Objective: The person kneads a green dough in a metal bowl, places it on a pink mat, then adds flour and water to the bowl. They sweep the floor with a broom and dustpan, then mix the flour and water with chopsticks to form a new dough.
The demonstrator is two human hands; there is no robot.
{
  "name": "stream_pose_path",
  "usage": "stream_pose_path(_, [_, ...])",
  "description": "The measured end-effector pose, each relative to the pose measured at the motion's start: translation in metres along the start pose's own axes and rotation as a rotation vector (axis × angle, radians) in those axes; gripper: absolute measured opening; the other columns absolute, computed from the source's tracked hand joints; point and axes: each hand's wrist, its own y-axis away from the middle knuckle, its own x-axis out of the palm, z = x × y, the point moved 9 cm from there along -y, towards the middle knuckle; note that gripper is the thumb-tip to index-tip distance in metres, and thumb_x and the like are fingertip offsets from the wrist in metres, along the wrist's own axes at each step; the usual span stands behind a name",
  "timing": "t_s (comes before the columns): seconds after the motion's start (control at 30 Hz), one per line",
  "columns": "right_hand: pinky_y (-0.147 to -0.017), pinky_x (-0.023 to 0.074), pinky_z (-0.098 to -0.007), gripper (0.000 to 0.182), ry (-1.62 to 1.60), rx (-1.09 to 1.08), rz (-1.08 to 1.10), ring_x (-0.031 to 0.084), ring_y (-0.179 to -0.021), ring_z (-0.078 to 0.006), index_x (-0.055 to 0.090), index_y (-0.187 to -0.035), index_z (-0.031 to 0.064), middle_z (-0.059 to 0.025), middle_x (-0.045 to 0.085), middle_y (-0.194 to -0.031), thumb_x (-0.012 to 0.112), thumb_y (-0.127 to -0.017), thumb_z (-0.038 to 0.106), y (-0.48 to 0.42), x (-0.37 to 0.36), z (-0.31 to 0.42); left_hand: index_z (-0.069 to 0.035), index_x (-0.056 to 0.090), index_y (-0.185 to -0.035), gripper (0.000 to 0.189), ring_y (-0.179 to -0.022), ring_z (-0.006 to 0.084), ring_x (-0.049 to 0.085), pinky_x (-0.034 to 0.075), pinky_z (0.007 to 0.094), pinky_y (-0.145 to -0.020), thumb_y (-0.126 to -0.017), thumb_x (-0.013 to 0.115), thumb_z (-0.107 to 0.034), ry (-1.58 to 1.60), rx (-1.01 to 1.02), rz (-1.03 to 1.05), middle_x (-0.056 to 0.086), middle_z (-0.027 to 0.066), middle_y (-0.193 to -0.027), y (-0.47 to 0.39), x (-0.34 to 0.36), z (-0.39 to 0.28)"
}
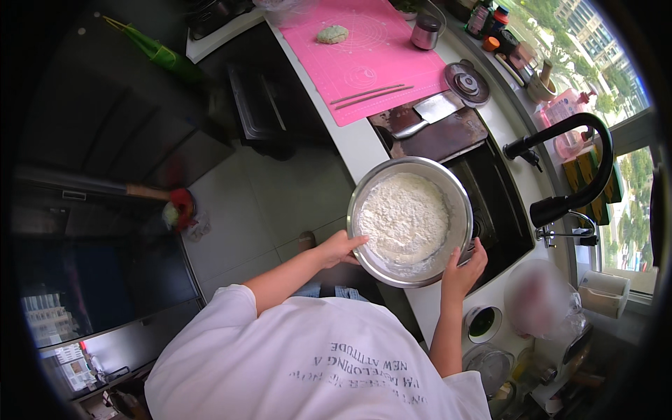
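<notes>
Between both hands is a round stainless steel bowl (451, 199) with white flour (407, 215) inside, its surface lumpy and uneven. My left hand (340, 249) grips the bowl's left rim, thumb over the edge and fingers under it. On the lower right side, my right hand (464, 268) holds the rim, with the thumb near the lip and the fingers along the outer wall. The bowl is above the counter edge and partly covers the black sink (493, 194). Its underside is hidden from me.
Beyond the bowl, a cleaver (433, 111) lies on a dark cutting board (446, 134). A pink silicone mat (315, 63) carries a dough lump (332, 34) and two chopsticks (374, 96). A black faucet (567, 126) arches at the right. A white cup (483, 324) stands near my right forearm.
</notes>
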Motion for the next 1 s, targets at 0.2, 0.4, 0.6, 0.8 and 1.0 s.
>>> stream_pose_path(0.2, [-0.069, 0.0439, -0.0219, 0.028, -0.408, 0.126, -0.145, 0.051, -0.074, -0.0108, 0.053, -0.104, 0.0019, -0.0053, 0.051, -0.090, 0.060, -0.078, -0.005, -0.001, 0.013, 0.107, -0.003, 0.023, -0.135, 0.070, -0.103, 0.0211, 0.054, 0.045, 0.0336, -0.087, -0.086, 0.054, -0.043, -0.089, 0.009, 0.138, 0.043, 0.0148, -0.126, 0.014, -0.049, -0.005])
stream_pose_path(0.4, [-0.070, 0.0489, -0.0248, 0.009, -0.545, -0.053, 0.021, 0.059, -0.085, -0.0160, 0.060, -0.086, 0.0009, -0.0097, 0.061, -0.095, 0.060, -0.078, -0.004, -0.002, 0.103, 0.256, -0.001, 0.037, -0.126, 0.047, -0.092, 0.0131, 0.055, 0.044, 0.0264, -0.081, -0.089, 0.052, -0.027, -0.136, 0.258, -0.080, 0.054, 0.0095, -0.110, 0.063, -0.232, -0.049])
stream_pose_path(0.6, [-0.087, 0.0420, -0.0368, 0.039, -0.062, -0.372, 0.189, 0.050, -0.103, -0.0301, 0.053, -0.112, 0.0046, -0.0135, 0.053, -0.115, 0.059, -0.074, -0.002, -0.044, 0.193, 0.317, -0.002, 0.040, -0.123, 0.039, -0.093, 0.0140, 0.054, 0.044, 0.0257, -0.080, -0.091, 0.048, -0.023, -0.138, 0.265, -0.246, 0.054, 0.0112, -0.115, 0.094, -0.350, -0.069])
stream_pose_path(0.8, [-0.069, 0.0471, -0.0354, 0.040, 0.463, -0.738, 0.316, 0.056, -0.084, -0.0247, 0.049, -0.115, 0.0029, -0.0093, 0.052, -0.114, 0.050, -0.076, 0.010, -0.111, 0.315, 0.298, 0.000, 0.042, -0.121, 0.036, -0.090, 0.0137, 0.056, 0.045, 0.0248, -0.078, -0.091, 0.047, -0.019, -0.212, 0.277, -0.277, 0.055, 0.0126, -0.113, 0.080, -0.360, -0.091])
stream_pose_path(1.0, [-0.056, 0.0459, -0.0310, 0.024, 0.670, -0.942, 0.411, 0.059, -0.072, -0.0190, 0.055, -0.099, 0.0080, -0.0058, 0.055, -0.092, 0.051, -0.077, 0.018, -0.147, 0.409, 0.278, 0.000, 0.045, -0.117, 0.033, -0.087, 0.0142, 0.058, 0.045, 0.0255, -0.075, -0.089, 0.051, -0.018, -0.185, 0.234, -0.285, 0.058, 0.0117, -0.107, 0.083, -0.360, -0.092])
